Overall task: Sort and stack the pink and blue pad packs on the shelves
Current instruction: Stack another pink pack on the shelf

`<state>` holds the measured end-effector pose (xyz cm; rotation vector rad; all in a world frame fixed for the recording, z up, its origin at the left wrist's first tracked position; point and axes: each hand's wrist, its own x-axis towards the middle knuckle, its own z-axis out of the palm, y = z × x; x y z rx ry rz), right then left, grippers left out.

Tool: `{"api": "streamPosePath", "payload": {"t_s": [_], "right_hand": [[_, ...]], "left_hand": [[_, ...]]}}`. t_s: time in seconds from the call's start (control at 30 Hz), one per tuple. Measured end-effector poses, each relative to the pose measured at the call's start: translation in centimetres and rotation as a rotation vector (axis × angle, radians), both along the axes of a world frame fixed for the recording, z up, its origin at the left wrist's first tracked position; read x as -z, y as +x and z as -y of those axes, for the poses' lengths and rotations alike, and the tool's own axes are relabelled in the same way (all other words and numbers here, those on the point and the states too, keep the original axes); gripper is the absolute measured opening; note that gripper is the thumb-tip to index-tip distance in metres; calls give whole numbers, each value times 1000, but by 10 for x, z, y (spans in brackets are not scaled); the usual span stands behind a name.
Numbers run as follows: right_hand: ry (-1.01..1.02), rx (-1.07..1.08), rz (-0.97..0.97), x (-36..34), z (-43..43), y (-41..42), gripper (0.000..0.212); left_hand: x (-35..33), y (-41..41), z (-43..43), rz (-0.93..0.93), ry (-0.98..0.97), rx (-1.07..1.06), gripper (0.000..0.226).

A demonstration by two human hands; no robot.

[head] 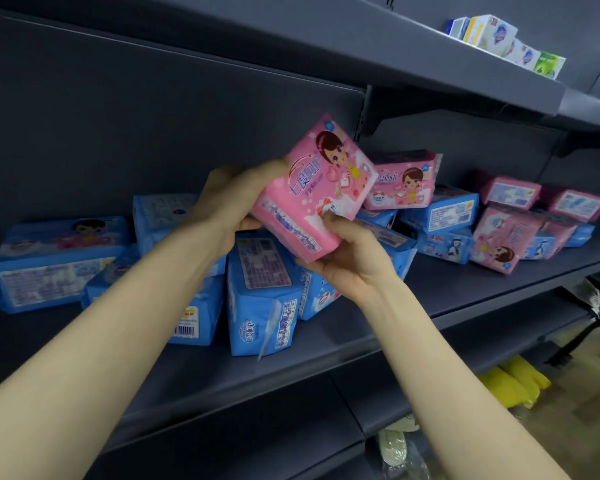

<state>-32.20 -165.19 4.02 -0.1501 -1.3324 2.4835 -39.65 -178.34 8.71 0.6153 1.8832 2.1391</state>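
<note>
Fingers (274, 166) of my left hand (222, 199) wrap the upper left corner of a pink pad pack (312, 188), thumb tucked under its near edge. My right hand (347, 258) cups the lower right corner from beneath, with its thumb pressed on the printed front. Both hands grasp that one pack, and I hold it tilted in the air, cartoon face toward me, above and in front of the middle shelf (465, 282). Below it a jumble of blue packs (260, 296) lies on that shelf: one stands on end right under my hands, a broad blue pack (52, 265) lies flat at the far left, and others lean against each other between them. Just behind the held pack a second pink pack (400, 181) stands upright on top of blue ones. Farther right, more pink packs (510, 192) lie mixed in with small blue ones, among them a tipped pink pack (499, 240) with its cartoon upside down. On the upper shelf (430, 64), toward the right, I see a short row of small boxes (492, 34). Down at the lower right something yellow (513, 379) lies below the shelves; I cannot tell what it is.
</note>
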Motion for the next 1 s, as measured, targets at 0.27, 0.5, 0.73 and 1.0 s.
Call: {"api": "streamPosePath", "payload": {"t_s": [0.27, 0.5, 0.73, 1.0], "right_hand": [[-38, 99, -102, 7, 18, 0, 68], [119, 229, 204, -4, -13, 21, 36], [429, 393, 225, -21, -35, 37, 19], [933, 374, 36, -35, -25, 44, 72]], "left_hand": [[7, 19, -17, -41, 51, -6, 67], [5, 14, -15, -158, 10, -80, 75], [0, 10, -5, -239, -61, -85, 75], [3, 9, 8, -240, -127, 4, 75]]}}
